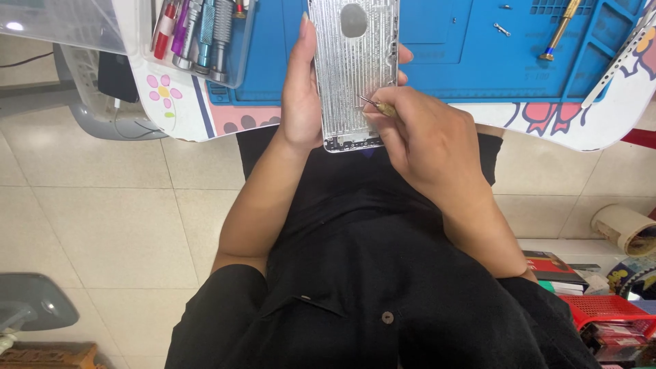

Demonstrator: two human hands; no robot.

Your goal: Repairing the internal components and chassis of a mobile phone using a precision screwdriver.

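We look down from above our own lap, dark clothing filling the lower middle of the frame and pale floor tiles to the left. At the top centre, our left hand (301, 89) holds a silver metal phone housing (355, 75) upright by its left edge, fingers wrapped behind it and fingertips showing on its right side; the grip is closed around the housing. The housing hangs just over the near edge of the counter (588, 130), in front of a blue work mat (478, 48). Its inner face is bare ribbed metal with a round opening near the top, so it looks largely stripped, though small parts seem to remain along its lower edge. Our right hand (424, 137), centre right, pinches a thin pointed tool (374, 104) with a brass-coloured handle, its grip narrow and closed on the tool, the tip touching the housing's lower right area. We judge the work to be mid-way: the shell is mostly empty, with fine picking at the lower edge left. At the upper left sits a clear tray of screwdrivers (198, 34); another screwdriver (560, 31) lies on the mat at the upper right.
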